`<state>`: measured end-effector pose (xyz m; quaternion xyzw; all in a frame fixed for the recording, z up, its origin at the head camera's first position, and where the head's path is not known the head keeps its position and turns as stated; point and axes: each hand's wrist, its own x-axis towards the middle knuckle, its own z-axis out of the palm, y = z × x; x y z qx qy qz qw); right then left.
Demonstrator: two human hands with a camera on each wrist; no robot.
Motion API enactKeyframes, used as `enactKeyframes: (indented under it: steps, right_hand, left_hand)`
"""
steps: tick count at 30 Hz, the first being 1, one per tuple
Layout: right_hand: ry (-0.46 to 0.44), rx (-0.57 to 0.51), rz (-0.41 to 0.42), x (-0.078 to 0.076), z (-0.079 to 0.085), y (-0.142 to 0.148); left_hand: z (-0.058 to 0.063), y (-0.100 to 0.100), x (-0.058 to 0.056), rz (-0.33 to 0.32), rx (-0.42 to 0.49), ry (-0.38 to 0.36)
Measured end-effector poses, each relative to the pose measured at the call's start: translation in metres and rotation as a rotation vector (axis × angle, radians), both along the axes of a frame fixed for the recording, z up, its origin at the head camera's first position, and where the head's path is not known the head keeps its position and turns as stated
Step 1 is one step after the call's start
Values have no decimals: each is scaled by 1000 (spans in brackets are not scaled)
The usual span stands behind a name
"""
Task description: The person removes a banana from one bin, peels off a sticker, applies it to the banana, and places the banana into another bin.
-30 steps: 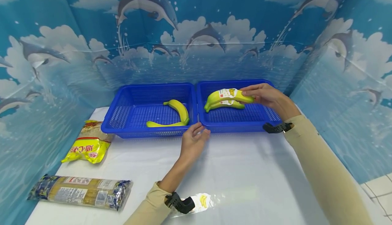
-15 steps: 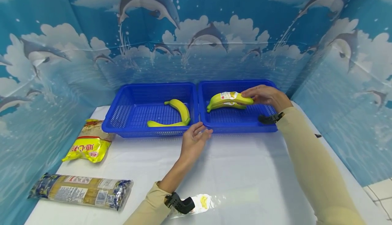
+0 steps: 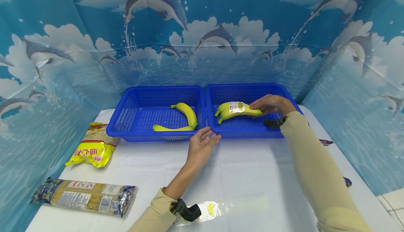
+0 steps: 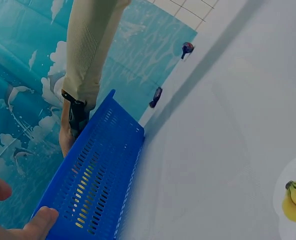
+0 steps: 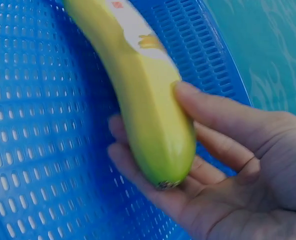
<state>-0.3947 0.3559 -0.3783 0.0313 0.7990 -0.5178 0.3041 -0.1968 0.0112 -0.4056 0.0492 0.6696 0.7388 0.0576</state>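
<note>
My right hand holds a yellow-green banana by its right end, low inside the right blue basket. In the right wrist view the thumb lies on top of the banana and the fingers curl underneath; a white label bands it. A second banana lies behind it, mostly hidden, with its stem showing. My left hand touches the front left corner of that basket. In the left wrist view its thumb rests at the wall, with one finger apart from the rim.
The left blue basket holds two bananas. A yellow-ended food bag and a pack of noodles lie at left. A clear wrapper with a banana label lies in front. Small dark purple items sit at right.
My right hand has lowered the banana over the other one in the right basket and tilted it; the second label is now covered. The left hand stays in place. More purple items show at right.
</note>
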Motion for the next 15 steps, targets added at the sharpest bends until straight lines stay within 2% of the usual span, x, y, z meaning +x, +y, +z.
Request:
enactKeyframes:
  steps: [2,5,9,15]
  right_hand:
    - [-15,-9,-7,0,-1,-2]
    - [-8,55,-1,1,-1,-5]
    - [23,147,45,4,3,-10]
    - [23,206,92,5,7,-16]
  left_hand:
    - [0,0,0,-1,1,-1]
    - [1,0,1,-7,-2,2]
    - [1,0,1,-12,-1,4]
    - [2,-2,0,-16,1,-6]
